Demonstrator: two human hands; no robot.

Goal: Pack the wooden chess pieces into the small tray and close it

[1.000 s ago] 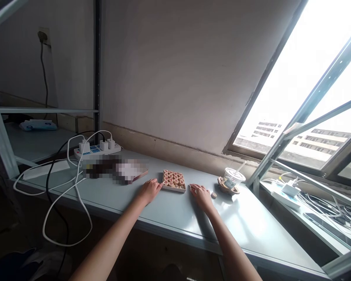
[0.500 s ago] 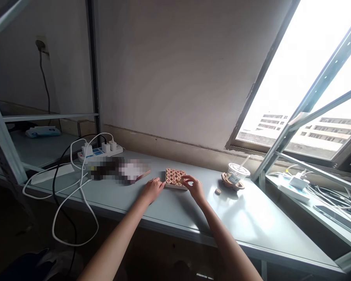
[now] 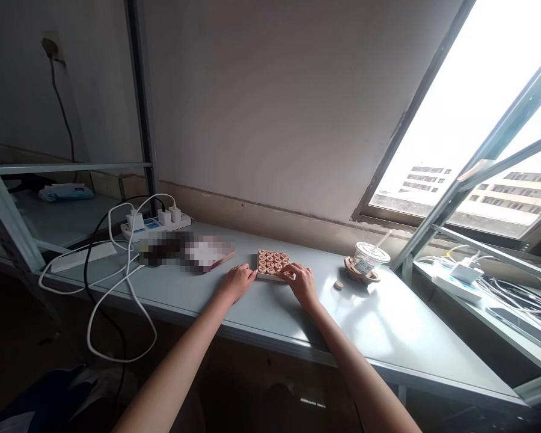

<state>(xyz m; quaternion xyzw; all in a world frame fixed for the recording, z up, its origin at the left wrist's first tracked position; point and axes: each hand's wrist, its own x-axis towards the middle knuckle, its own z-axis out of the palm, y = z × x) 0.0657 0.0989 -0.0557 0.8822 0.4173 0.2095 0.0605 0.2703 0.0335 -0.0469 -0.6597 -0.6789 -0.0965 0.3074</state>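
Note:
A shallow box [image 3: 267, 276] on the table holds rows of round wooden Chinese chess pieces [image 3: 270, 263] with red characters facing up. My left hand [image 3: 238, 281] rests at the box's front left corner, fingers closed against its side. Over the front right corner, my right hand [image 3: 301, 281] has thumb and fingers pinched on a chess piece, mostly hidden by the fingertips. One loose chess piece [image 3: 338, 285] lies on the table to the right of my right hand.
Right of the loose piece, a lidded plastic cup [image 3: 370, 255] with a straw sits in a brown holder [image 3: 359, 274]. To the left are a blurred-out item [image 3: 202, 252], a power strip [image 3: 155, 226] and looping white cables [image 3: 130, 282]. The table's front edge [image 3: 270, 341] runs below my forearms.
My right hand has moved slightly toward the front right corner of the box, its fingertips now lower at the pieces. My left hand stays by the box's left side. The view has shifted a little.

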